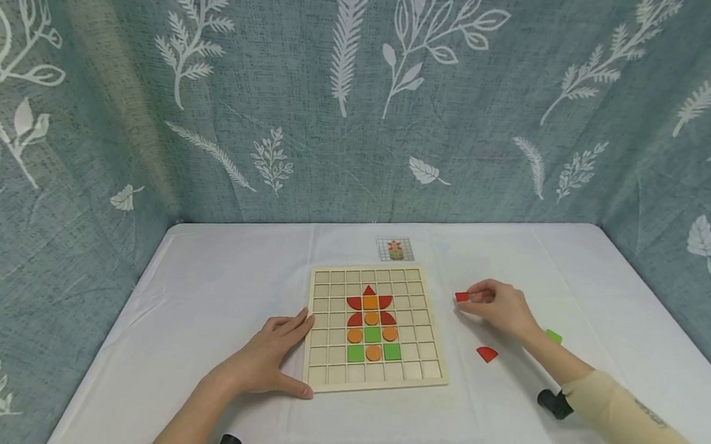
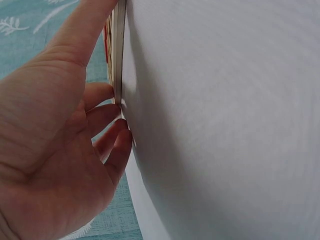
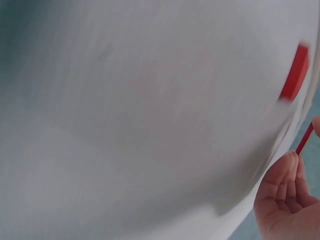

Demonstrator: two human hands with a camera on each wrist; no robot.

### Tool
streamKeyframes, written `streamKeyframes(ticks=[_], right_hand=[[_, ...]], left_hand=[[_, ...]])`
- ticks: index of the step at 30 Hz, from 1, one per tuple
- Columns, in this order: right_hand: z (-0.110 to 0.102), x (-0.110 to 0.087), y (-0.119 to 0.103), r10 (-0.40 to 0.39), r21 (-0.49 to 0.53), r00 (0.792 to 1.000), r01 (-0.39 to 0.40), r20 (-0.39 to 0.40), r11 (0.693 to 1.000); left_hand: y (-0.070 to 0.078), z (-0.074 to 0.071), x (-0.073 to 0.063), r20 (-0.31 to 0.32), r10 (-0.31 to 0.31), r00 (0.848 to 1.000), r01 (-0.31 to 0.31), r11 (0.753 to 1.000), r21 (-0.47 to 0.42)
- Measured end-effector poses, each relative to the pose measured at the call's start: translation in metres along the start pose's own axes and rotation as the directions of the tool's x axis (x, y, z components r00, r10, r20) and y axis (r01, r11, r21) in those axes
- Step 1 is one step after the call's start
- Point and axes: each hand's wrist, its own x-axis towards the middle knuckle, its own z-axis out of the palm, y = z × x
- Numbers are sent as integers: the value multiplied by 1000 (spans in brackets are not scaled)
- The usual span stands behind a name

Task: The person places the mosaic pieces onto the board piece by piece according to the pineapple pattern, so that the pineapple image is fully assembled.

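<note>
A wooden grid board (image 1: 382, 388) lies mid-table, with red, orange and green flat pieces set in its middle cells in a flower-like pattern. My left hand (image 1: 268, 356) steadies the board's left side, its fingers fairly straight and the thumb at the near corner. In the left wrist view, the fingertips touch the board's edge (image 2: 119, 55). To the right of the board, my right hand (image 1: 503, 309) pinches a small red piece (image 1: 461, 296) above the tablecloth. The right wrist view shows that thin piece (image 3: 304, 140) edge-on between thumb and fingers.
A red quarter-circle piece (image 1: 486, 353) lies on the white cloth right of the board. Partly behind the right forearm is a green piece (image 1: 554, 336). A small picture card (image 1: 395, 249) lies beyond the board's far edge. A patterned curtain (image 1: 311, 151) encloses the table.
</note>
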Motion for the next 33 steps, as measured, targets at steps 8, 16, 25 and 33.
streamKeyframes(ticks=[8,16,25,33], right_hand=[[19,-17,-19,-22,88,1000,20,22,996],[36,-33,-38,-99,133,992,88,82,987],[53,-47,-51,-189,142,970,168,152,976],[64,-56,-57,-298,102,931,282,209,954]], left_hand=[[1,-1,0,3,-9,1000,9,1000,-3],[1,-1,0,2,-7,1000,7,1000,-5],[1,0,-1,0,-12,1000,12,1000,-3],[1,1,1,-1,-17,1000,17,1000,1]])
